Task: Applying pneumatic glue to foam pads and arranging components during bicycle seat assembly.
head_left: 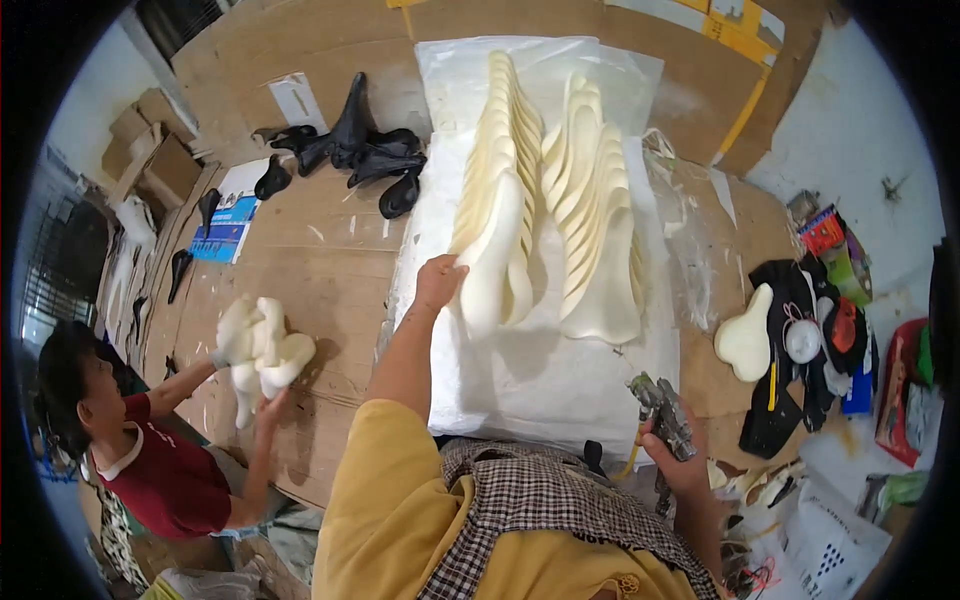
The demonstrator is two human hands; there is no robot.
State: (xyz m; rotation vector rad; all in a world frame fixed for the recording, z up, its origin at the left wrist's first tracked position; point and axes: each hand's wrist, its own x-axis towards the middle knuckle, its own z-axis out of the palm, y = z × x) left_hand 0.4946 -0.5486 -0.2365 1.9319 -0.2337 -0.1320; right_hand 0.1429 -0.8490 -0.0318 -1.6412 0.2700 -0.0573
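My left hand point(440, 281) grips the edge of the front cream foam saddle pad point(487, 270) in the left row, its fingertips hidden behind the pad's side. That row of overlapping pads leans back along a white-covered board. Beside it runs a second row of similar foam saddle pads point(603, 290), apart from both hands. At the board's near right corner, my right hand point(683, 462) is closed around a grimy grey spray gun point(662, 412) with a yellowish hose point(631, 462). The gun's front points up and away from me.
Left of me, a person in a red shirt point(165, 470) holds a cluster of foam pads point(262, 345). Black saddles point(375, 160) lie at the far left on the cardboard-covered table point(330, 260). On the right are a single foam pad point(745, 335), dark cloths and a white bag point(830, 540).
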